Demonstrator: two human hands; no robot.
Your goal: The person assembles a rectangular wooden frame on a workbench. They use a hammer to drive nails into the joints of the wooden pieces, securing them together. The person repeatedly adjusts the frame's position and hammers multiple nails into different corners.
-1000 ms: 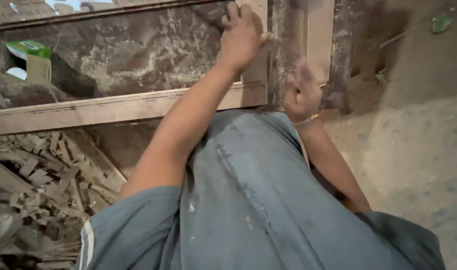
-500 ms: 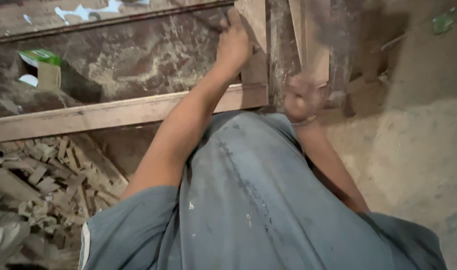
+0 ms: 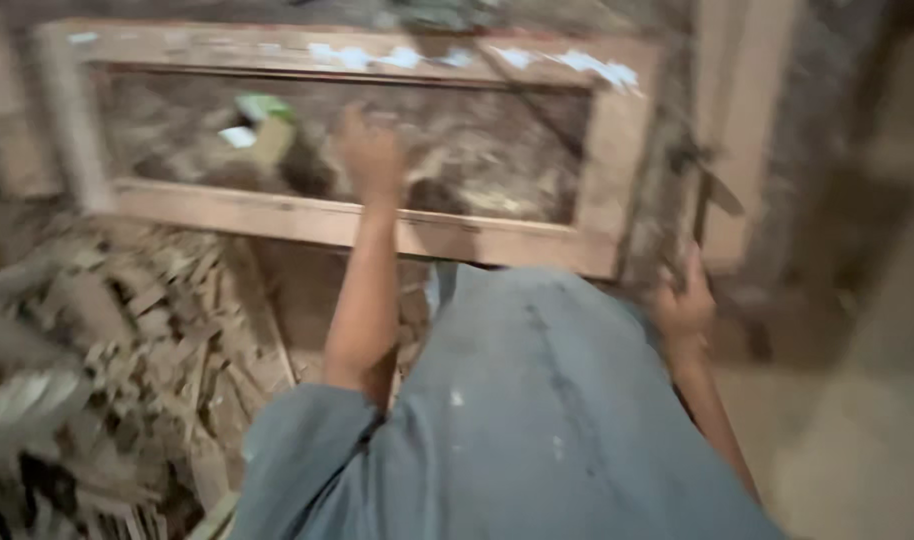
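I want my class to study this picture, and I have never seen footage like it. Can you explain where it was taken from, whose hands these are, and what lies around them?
The picture comes from a camera worn on a person's head, looking down, so the blue-grey clothing at the bottom is the person's own. There is no machine here, only two bare hands. The left hand reaches up over the wooden frame, a rectangle of pale boards; blur hides whether it grips anything. The right hand is at a dark upright post beside the frame, its fingers seeming to curl around it. A small green and white box lies inside the frame. A heap of wood scraps lies at the lower left.
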